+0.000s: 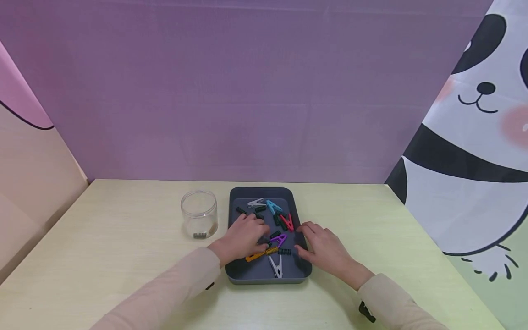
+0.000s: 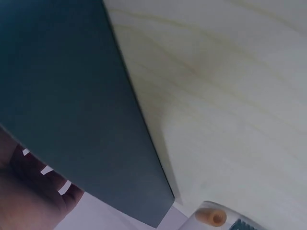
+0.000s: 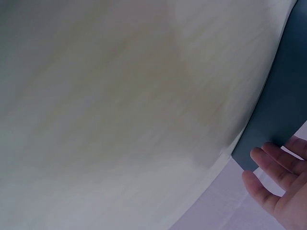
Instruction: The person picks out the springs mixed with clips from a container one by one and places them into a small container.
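Note:
A dark grey rectangular tray (image 1: 251, 274) holds clips and coil springs. Over its left half is my left hand (image 1: 243, 236), fingers bent downward, thumb and forefinger apart beside a purple clip (image 1: 280, 238) and an orange clip (image 1: 255, 257). Behind the tray wall (image 2: 86, 105), the left wrist view hides part of this hand. At the tray's right rim rests my right hand (image 1: 323, 245), its fingers loosely bent and holding nothing. Near the hands lie a yellow spring (image 1: 272, 250), a dark spring (image 1: 284, 251), a red clip (image 1: 287, 222) and a white clip (image 1: 276, 266).
Left of the tray stands a clear round jar (image 1: 199, 206) with a dark spring (image 1: 200, 235) and a tan cylindrical piece (image 2: 211, 216) inside. Farther back in the tray are a blue clip (image 1: 273, 206), a grey clip (image 1: 256, 203) and several dark springs. A purple cloth (image 1: 247, 101) hangs behind the table.

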The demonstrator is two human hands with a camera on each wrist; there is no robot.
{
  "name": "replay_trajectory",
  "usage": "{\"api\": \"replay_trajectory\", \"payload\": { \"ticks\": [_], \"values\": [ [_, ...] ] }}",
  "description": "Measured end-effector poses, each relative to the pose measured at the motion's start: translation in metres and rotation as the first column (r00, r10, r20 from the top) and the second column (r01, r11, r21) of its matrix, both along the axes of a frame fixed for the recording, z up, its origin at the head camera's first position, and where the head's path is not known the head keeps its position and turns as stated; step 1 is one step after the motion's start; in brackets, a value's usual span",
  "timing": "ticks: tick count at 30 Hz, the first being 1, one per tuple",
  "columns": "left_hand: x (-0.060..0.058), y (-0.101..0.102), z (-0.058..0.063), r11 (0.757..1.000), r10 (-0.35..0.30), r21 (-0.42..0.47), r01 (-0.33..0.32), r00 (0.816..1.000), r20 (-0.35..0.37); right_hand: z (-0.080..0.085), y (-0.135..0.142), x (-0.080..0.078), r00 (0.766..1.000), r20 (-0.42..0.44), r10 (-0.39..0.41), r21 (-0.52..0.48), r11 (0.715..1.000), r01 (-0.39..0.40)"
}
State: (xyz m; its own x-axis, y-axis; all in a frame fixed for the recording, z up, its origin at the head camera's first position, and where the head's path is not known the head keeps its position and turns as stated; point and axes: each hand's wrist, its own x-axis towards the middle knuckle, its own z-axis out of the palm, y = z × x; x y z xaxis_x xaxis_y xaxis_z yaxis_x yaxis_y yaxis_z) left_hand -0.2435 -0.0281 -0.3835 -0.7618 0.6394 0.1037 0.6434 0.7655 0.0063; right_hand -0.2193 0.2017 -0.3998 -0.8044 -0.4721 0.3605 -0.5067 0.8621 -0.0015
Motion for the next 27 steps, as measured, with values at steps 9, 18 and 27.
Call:
{"api": "replay_trajectory", "payload": {
  "ticks": [9, 18, 27],
  "values": [
    [-0.0026, 0.0034, -0.0055, 1.0, -0.006, 0.007, 0.007, 0.999, -0.033, -0.0006, -0.0001, -0.0001, 1.0, -0.01, 0.007, 0.0, 1.0, -0.007],
    [-0.0042, 0.004, -0.0067, 1.0, -0.011, -0.016, 0.01, 0.999, -0.052, -0.0005, -0.0002, -0.0002, 1.0, -0.012, 0.005, -0.003, 1.0, -0.005],
    [-0.0079, 0.0013, -0.0101, 1.0, -0.016, 0.001, 0.016, 0.999, -0.031, 0.0, -0.0002, 0.0, 1.0, -0.012, 0.009, -0.003, 1.0, -0.009]
  ]
}}
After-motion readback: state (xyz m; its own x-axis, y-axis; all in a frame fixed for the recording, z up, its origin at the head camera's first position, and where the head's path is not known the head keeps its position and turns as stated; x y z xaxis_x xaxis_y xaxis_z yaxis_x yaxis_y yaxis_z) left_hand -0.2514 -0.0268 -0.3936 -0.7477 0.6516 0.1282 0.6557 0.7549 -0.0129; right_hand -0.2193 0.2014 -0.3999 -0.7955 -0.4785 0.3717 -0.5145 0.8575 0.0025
